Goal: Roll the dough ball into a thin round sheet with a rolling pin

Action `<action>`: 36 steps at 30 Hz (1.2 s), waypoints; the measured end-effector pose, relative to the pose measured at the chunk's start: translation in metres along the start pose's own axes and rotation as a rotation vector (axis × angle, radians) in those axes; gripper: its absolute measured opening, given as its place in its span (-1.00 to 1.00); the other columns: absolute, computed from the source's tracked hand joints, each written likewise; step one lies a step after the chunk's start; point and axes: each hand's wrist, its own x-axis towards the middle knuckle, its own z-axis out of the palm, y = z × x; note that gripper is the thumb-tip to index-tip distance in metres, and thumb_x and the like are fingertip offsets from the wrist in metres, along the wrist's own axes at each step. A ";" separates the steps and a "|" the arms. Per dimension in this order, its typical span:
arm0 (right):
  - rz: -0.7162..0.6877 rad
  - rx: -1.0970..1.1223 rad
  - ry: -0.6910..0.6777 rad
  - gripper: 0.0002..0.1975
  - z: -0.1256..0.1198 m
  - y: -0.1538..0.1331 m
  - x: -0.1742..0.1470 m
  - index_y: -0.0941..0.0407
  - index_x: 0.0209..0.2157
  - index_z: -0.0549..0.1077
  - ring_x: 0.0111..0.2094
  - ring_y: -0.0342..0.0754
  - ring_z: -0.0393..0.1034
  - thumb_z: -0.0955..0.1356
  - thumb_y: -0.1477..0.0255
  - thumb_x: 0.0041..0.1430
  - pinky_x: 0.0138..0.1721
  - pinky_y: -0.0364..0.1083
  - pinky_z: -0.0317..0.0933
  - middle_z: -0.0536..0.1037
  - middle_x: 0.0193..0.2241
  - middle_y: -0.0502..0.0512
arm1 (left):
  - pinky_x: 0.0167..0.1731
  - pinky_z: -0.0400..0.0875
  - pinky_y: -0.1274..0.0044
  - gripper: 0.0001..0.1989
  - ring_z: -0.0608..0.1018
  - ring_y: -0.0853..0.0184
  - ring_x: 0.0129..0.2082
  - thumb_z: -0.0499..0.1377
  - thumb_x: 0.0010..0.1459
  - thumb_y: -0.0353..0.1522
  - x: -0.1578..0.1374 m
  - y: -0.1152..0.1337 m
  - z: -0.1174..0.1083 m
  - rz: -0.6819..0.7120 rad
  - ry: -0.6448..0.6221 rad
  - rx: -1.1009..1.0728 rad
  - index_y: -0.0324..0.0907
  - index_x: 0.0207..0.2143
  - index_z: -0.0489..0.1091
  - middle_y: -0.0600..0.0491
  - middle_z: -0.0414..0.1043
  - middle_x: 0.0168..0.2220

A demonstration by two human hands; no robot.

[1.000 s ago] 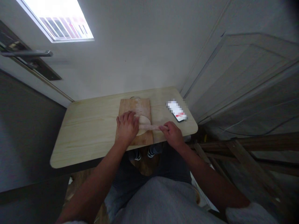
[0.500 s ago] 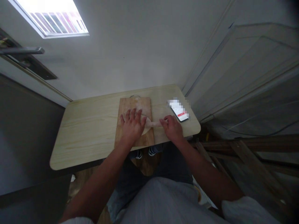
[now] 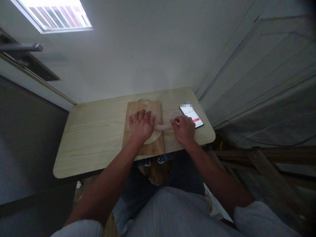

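A pale round of dough (image 3: 153, 137) lies flat on a wooden cutting board (image 3: 130, 149), partly covered by my left hand. Across its upper part runs a light, flour-dusted rolling pin (image 3: 164, 127), sticking out past the board's right edge. My left hand (image 3: 142, 126) is palm down over the board with fingers spread, covering the pin's left part. Past the board's right side, my right hand (image 3: 184, 130) is closed, thumb and fingers pinching the pin's right end.
A phone (image 3: 198, 122) with a lit screen lies just beyond my right hand. White flour marks the board, which has a metal handle (image 3: 144, 100) at its far end. The narrow wooden table (image 3: 91, 131) stands against a white door (image 3: 148, 65).
My left hand and the rolling pin have shifted slightly away from me over the dough. The right hand keeps its pinch, now overlapping the phone's lower edge. The whole view has tilted a little.
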 end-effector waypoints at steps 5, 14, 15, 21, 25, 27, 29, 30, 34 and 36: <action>-0.138 0.014 0.034 -0.59 -0.007 -0.009 -0.043 0.09 0.10 0.43 0.20 0.20 0.21 0.22 0.18 0.38 0.24 0.21 -0.09 0.49 0.10 0.27 | 0.28 -0.04 -0.02 -0.49 0.21 -0.04 0.32 -0.15 0.39 -0.07 -0.013 0.000 -0.002 -0.002 0.018 0.001 -0.04 0.22 0.31 -0.08 0.23 0.33; -0.129 -0.042 0.041 -0.38 -0.013 0.004 -0.091 0.05 0.34 0.19 0.36 0.23 0.02 0.24 0.13 0.32 0.31 0.33 -0.22 0.24 0.33 0.27 | 0.30 -0.05 0.01 -0.51 0.15 -0.01 0.36 -0.11 0.38 -0.09 -0.038 0.001 -0.008 0.019 0.017 -0.011 -0.03 0.23 0.27 -0.05 0.18 0.35; -0.126 -0.044 0.040 -0.37 -0.014 0.006 -0.092 0.04 0.34 0.18 0.36 0.23 0.02 0.25 0.13 0.32 0.30 0.33 -0.21 0.23 0.33 0.28 | 0.31 -0.05 0.02 -0.51 0.15 -0.01 0.36 -0.11 0.38 -0.09 -0.038 0.001 -0.008 0.020 0.016 -0.009 -0.03 0.23 0.27 -0.06 0.18 0.36; -0.088 0.051 0.033 -0.38 -0.015 0.017 -0.086 0.09 0.32 0.19 0.26 0.19 0.19 0.26 0.14 0.33 0.26 0.26 -0.02 0.36 0.24 0.33 | 0.29 -0.03 0.00 -0.52 0.18 -0.03 0.34 -0.12 0.38 -0.12 -0.030 0.001 -0.006 0.018 0.018 -0.002 -0.05 0.21 0.30 -0.08 0.22 0.33; -0.064 0.198 0.031 -0.46 -0.015 0.027 -0.065 0.17 0.23 0.32 0.10 0.14 0.38 0.26 0.17 0.34 0.15 0.13 0.20 0.50 0.09 0.34 | 0.26 0.00 -0.03 -0.52 0.21 -0.05 0.32 -0.14 0.39 -0.13 -0.020 0.001 -0.002 0.015 0.031 0.016 -0.07 0.18 0.33 -0.09 0.25 0.31; -0.029 0.255 0.030 -0.48 -0.016 0.030 -0.054 0.18 0.16 0.40 0.01 0.14 0.43 0.26 0.14 0.33 0.09 0.11 0.26 0.55 0.01 0.33 | 0.26 0.00 -0.02 -0.51 0.22 -0.04 0.31 -0.16 0.39 -0.12 -0.015 0.001 -0.001 0.008 0.031 0.027 -0.06 0.18 0.34 -0.07 0.26 0.31; 0.014 0.312 0.021 -0.49 -0.017 0.032 -0.044 0.18 0.09 0.47 -0.08 0.12 0.47 0.27 0.10 0.31 0.02 0.09 0.30 0.58 -0.07 0.30 | 0.26 0.02 0.01 -0.51 0.22 -0.01 0.31 -0.18 0.40 -0.12 -0.011 0.000 0.000 0.003 0.020 0.042 -0.04 0.18 0.34 -0.05 0.26 0.31; 0.039 0.337 0.015 -0.48 -0.018 0.031 -0.040 0.18 0.05 0.49 -0.13 0.10 0.48 0.28 0.08 0.30 -0.02 0.07 0.32 0.59 -0.11 0.29 | 0.26 0.02 0.02 -0.50 0.22 0.00 0.31 -0.19 0.40 -0.12 -0.009 0.000 0.000 0.001 0.013 0.052 -0.03 0.19 0.34 -0.05 0.26 0.31; 0.146 0.404 -0.019 -0.42 -0.020 0.028 -0.031 0.19 -0.01 0.55 -0.28 0.06 0.46 0.31 -0.01 0.23 -0.15 0.03 0.35 0.60 -0.27 0.22 | 0.25 0.03 0.01 -0.52 0.25 0.00 0.28 -0.19 0.40 -0.12 -0.002 -0.001 -0.001 0.008 -0.002 0.087 0.00 0.18 0.34 -0.03 0.27 0.30; 0.180 0.422 -0.038 -0.40 -0.021 0.027 -0.028 0.18 -0.03 0.56 -0.31 0.04 0.44 0.31 -0.04 0.21 -0.18 0.02 0.34 0.60 -0.30 0.19 | 0.24 0.04 0.00 -0.52 0.26 -0.01 0.27 -0.19 0.40 -0.12 0.002 -0.001 -0.001 0.018 -0.005 0.091 0.00 0.17 0.35 -0.04 0.28 0.29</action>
